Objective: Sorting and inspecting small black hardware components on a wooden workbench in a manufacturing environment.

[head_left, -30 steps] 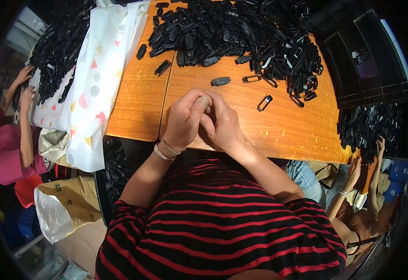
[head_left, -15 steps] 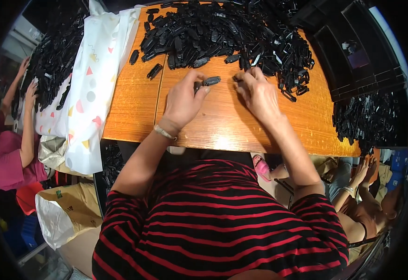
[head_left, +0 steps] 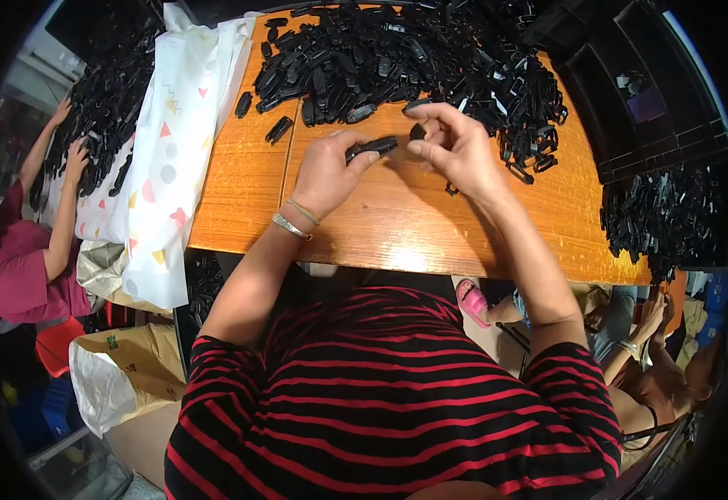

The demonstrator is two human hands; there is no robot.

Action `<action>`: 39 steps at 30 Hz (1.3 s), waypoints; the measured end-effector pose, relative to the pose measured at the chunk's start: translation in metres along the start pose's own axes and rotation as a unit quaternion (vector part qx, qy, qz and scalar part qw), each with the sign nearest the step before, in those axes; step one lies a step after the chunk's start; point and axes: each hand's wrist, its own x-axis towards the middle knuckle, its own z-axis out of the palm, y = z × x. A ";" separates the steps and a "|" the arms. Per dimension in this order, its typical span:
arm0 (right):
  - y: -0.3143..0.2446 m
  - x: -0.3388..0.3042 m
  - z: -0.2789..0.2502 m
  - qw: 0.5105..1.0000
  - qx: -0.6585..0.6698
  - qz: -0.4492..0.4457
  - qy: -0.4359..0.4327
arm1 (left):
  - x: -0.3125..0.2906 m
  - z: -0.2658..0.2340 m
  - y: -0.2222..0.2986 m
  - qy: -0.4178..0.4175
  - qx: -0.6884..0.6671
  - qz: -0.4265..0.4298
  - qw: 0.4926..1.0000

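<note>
Between the thumb and fingers of my left hand [head_left: 324, 175] is an elongated black plastic part [head_left: 383, 146], its end pointing right. Just right of that end, my right hand [head_left: 464, 157] pinches a small dark plastic piece [head_left: 417, 132] between thumb and fingers, with a gap between the two pieces. The exact kind of either is too small to make out. Beyond both hands lies a large heap of similar black plastic parts [head_left: 331, 71]. A single part [head_left: 279, 130] rests apart, left of the heap, and a tiny black piece [head_left: 451, 189] lies below my right hand.
The wooden table [head_left: 364, 225] has a patterned white sheet [head_left: 160, 167] along its left edge. Black trays [head_left: 630, 108] stand at the right, above another pile [head_left: 664, 212]. A co-worker [head_left: 27, 267] handles parts at left; another person [head_left: 651, 358] sits at right. An open paper bag [head_left: 135, 367] is lower left.
My right hand has risen from the heap's near edge, and a small piece now shows between its fingers. My left hand keeps its part, now tilted slightly differently.
</note>
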 end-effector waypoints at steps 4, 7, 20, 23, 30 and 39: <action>-0.007 -0.007 0.033 0.961 0.264 -0.021 0.082 | -0.002 -0.009 0.005 -0.079 -0.203 -0.103 0.970; 0.002 -0.011 0.044 0.977 0.174 0.023 0.121 | -0.003 -0.020 0.019 -0.091 -0.337 -0.190 0.918; -0.007 -0.025 0.073 0.965 0.218 0.017 0.143 | -0.019 -0.013 0.014 -0.019 -0.546 -0.203 0.813; -0.012 -0.025 0.075 0.959 0.253 0.022 0.128 | -0.024 -0.007 0.010 -0.007 -0.612 -0.207 0.763; -0.021 -0.020 0.067 0.877 0.448 0.118 0.130 | -0.030 -0.003 0.009 0.003 -0.667 -0.229 0.709; -0.015 -0.030 0.083 0.879 0.419 0.192 0.123 | -0.031 -0.007 0.014 0.015 -0.526 -0.165 0.834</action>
